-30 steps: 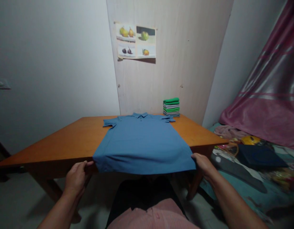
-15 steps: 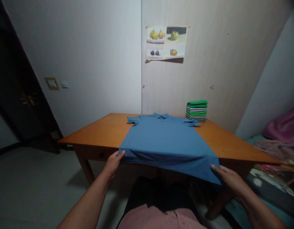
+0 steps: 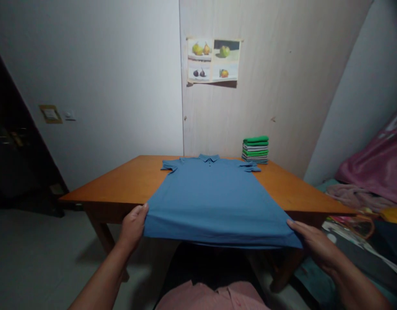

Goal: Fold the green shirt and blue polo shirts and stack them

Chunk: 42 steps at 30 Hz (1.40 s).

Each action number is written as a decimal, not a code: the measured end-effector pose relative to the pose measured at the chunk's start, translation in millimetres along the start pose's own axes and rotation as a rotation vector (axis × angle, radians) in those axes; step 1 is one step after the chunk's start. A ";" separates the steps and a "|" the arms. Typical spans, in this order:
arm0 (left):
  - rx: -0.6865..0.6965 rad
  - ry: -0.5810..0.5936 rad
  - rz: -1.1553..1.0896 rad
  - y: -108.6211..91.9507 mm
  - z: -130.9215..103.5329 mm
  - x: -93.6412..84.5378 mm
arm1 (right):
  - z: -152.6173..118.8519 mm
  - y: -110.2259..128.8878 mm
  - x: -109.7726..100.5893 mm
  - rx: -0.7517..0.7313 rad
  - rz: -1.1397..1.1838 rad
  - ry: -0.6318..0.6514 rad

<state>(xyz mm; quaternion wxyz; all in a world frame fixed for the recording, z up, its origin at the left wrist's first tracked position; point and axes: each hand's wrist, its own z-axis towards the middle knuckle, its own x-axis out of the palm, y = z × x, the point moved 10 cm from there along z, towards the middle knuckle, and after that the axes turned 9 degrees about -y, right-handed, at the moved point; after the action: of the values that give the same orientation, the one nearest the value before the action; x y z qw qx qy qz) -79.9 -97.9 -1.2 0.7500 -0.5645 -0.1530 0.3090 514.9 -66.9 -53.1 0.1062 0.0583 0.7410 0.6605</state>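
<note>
A blue short-sleeved polo shirt (image 3: 211, 193) lies face up on the wooden table (image 3: 121, 183), its collar toward the wall and its sleeves spread. The lower part reaches past the front edge of the table and is stretched between my hands. My left hand (image 3: 133, 224) grips the left side of the shirt near the hem, thumb on top. On the other side, my right hand (image 3: 312, 241) pinches the right edge near the hem corner. The fingers under the cloth are partly hidden.
A stack of folded clothes (image 3: 255, 150), green, grey and patterned, stands at the table's back right. Fruit pictures (image 3: 213, 60) hang on the wall. Right of the table are piled fabrics (image 3: 353, 196) and a dark case-like object (image 3: 362, 258).
My hands have moved farther apart, and the shirt's lower part is pulled flatter and tauter toward me. The view has shifted slightly to the right.
</note>
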 end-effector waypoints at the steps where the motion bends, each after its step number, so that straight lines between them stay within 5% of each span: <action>1: 0.019 0.003 0.065 0.9 -4.2 -4.8 | -6.4 -0.8 0.4 0.008 -0.049 0.034; 7: 0.112 0.151 0.463 31.6 -27.5 -29.1 | -44.9 -13.5 9.8 0.045 -0.299 0.355; 10: 0.203 0.139 0.707 30.4 -23.0 -31.8 | -26.4 3.0 -4.2 -0.066 -0.419 0.199; 12: 0.343 0.051 0.787 3.9 -12.8 -22.3 | -5.8 29.2 -13.2 -0.185 -0.449 0.003; 14: 0.514 0.012 0.793 -31.6 -2.4 4.1 | 10.6 60.7 -3.1 -0.338 -0.461 -0.086; 18: 0.690 0.123 0.761 -75.4 21.0 80.8 | 32.5 109.6 57.0 -0.609 -0.635 -0.079; 21: 0.706 0.291 0.814 -73.8 34.3 133.7 | 47.3 118.1 105.1 -0.692 -0.808 -0.029; 24: 0.608 0.449 0.973 -47.2 42.8 162.3 | 63.7 103.3 131.7 -0.676 -1.039 -0.006; 30: 0.446 0.585 1.092 -11.5 37.3 157.1 | 80.1 56.4 119.7 -0.533 -1.266 0.030; 37: 0.447 0.544 0.959 -18.4 29.7 138.6 | 74.4 44.0 96.8 -0.559 -1.175 0.083; 42: 0.499 0.566 0.993 -35.6 41.2 155.1 | 90.0 65.7 103.4 -0.550 -1.105 0.082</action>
<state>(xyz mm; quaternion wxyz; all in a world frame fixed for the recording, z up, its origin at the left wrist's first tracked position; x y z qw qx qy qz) 24.9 25.6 26.8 0.6378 -0.4360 0.4091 0.4856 432.0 51.5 -5.8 0.4152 -0.3887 0.4679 0.6764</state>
